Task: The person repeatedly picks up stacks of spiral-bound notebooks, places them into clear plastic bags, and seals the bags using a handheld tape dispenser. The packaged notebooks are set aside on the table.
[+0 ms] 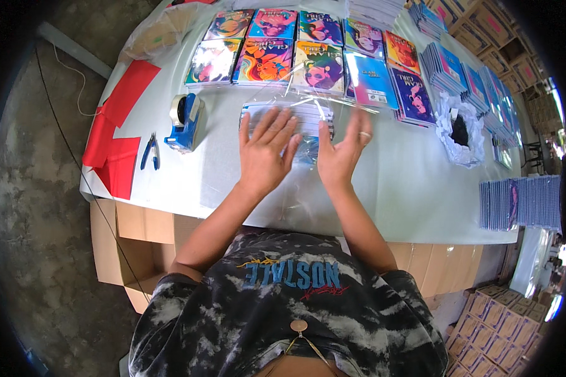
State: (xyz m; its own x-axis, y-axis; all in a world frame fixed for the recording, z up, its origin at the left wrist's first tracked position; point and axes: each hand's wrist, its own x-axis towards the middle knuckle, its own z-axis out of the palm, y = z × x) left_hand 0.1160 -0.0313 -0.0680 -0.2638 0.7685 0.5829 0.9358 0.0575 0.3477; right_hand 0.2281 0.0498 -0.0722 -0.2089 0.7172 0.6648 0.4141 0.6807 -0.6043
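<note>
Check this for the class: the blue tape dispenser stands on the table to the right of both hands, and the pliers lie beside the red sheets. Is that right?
No, the side is wrong: in the head view, the blue tape dispenser stands on the table to the left of the left hand and right hand. The pliers do lie beside the red sheets.
</note>
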